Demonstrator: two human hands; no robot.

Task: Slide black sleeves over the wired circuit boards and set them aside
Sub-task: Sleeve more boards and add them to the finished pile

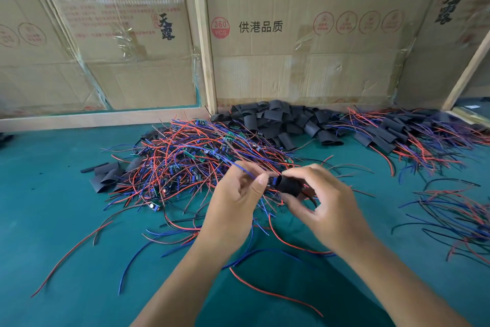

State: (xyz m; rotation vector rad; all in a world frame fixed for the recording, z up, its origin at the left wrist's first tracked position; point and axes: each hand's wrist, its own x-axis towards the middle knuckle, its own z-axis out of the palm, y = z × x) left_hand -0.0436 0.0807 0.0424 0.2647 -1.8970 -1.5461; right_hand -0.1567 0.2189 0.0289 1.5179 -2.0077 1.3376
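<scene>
Right hand (322,202) fingers pinching black sleeve (287,185), left hand (236,199) fingers gripping blue wire (242,169), cardboard boxes (305,43) printed "供港品质", "360 PCS".

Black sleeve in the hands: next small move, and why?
Probably push the black sleeve, pinched in the right hand, further left along the wires that the left hand holds. Blue wire still sticks out past the sleeve's mouth; whether the board is fully covered cannot be seen.

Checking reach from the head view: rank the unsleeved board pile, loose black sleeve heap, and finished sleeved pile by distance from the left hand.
1. Unsleeved board pile: just beyond the left hand.
2. Loose black sleeve heap: farther back, by the cardboard wall.
3. Finished sleeved pile: far right.
</scene>
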